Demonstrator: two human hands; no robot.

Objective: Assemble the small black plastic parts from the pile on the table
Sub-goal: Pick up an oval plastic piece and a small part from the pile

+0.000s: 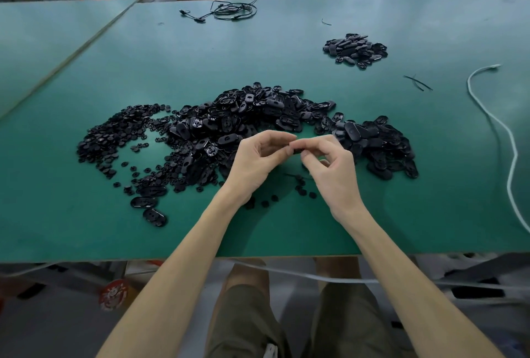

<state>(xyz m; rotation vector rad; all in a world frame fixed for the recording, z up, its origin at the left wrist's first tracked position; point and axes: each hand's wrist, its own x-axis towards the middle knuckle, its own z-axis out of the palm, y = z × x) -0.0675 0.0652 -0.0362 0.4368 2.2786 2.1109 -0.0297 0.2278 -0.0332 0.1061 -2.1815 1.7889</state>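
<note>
Above green table (86, 228), left hand (255, 162) and right hand (329, 168) pinch one black part (296, 151).

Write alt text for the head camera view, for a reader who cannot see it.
A person's left hand and right hand pinch a small black part between them above a green table, in front of a large pile of black plastic pieces. A smaller pile lies farther back on the right, and a white cable trails down the right side.
</note>
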